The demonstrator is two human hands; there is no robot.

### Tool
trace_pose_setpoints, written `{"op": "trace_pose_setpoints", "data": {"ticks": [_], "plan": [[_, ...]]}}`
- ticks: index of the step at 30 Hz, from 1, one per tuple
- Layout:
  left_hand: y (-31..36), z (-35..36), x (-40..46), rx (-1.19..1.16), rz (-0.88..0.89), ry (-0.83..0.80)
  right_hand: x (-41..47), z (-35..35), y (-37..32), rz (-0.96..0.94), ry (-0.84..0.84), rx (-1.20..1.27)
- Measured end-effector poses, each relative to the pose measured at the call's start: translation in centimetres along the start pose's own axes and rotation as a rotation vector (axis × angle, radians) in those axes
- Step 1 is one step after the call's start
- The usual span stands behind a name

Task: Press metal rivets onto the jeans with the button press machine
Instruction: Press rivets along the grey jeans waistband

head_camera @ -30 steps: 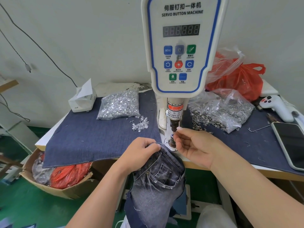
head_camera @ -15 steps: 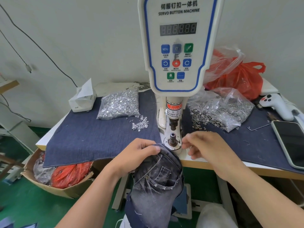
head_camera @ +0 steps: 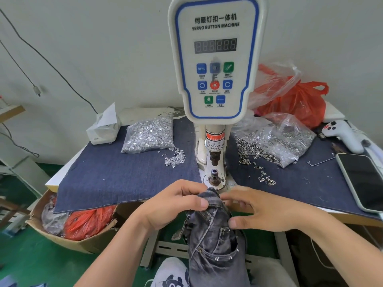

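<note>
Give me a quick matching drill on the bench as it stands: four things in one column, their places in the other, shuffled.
Things:
1. jeans
2. phone
3. tissue box
4. red bag

Places:
A. far left corner of the table
B. right edge of the table, screen up
C. held by both hands in front of the press
D. behind the machine, on its right

Pairs: 1-C, 2-B, 3-A, 4-D. The left hand and right hand both grip the jeans.
</note>
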State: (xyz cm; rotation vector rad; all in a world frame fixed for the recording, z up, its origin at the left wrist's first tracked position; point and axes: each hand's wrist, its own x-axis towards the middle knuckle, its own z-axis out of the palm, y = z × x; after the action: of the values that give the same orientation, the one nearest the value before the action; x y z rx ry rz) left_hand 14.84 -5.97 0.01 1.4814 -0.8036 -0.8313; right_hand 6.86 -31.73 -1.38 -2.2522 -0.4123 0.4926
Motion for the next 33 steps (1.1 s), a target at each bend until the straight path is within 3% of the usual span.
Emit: {"op": "trace_pose_setpoints", "data": {"ticks": [4, 8, 11, 13, 15, 17, 19, 26, 33], "plan": [[0.0, -1.1, -0.7, 0.095, -0.064, -0.035, -0.4, -1.1, -0.1, 0.008, -0.041, -0.043], [-0.7, -3.0, -1.6, 0.589, -0.283, -0.010, -0.6, -1.4, 0.3, 0.010, 0.053, 0.192], [-1.1, -3.4, -2.1, 0.775, -0.267, 0.023, -0.1, -1.0, 0.7, 0.007, 0.098, 0.163], [-0.9, -4.0, -2.0, 0.732, -0.189, 0.157, 0.0, -0.9, 1.0, 0.024, 0.144, 0.190], [-1.4, -5.3, -1.2, 0.795, -0.115, 0.409, 0.0, -0.9, 1.5, 0.032, 0.208, 0.250], [-2.3, -6.7, 0.0, 0.924, -0.144, 0.719, 0.2, -0.7, 1.7, 0.038, 0.245, 0.309], [-3.2, -7.7, 1.1, 0.959, -0.224, 0.915, 0.4, -0.6, 1.7, 0.046, 0.250, 0.323], [-3.8, -8.8, 4.1, 1.006, -0.390, 1.029, 0.6, -0.7, 1.5, 0.093, 0.247, 0.372], [-4.0, -8.5, 4.2, 1.015, -0.339, 1.066, 0.8, -0.8, 1.7, 0.119, 0.248, 0.372]]}}
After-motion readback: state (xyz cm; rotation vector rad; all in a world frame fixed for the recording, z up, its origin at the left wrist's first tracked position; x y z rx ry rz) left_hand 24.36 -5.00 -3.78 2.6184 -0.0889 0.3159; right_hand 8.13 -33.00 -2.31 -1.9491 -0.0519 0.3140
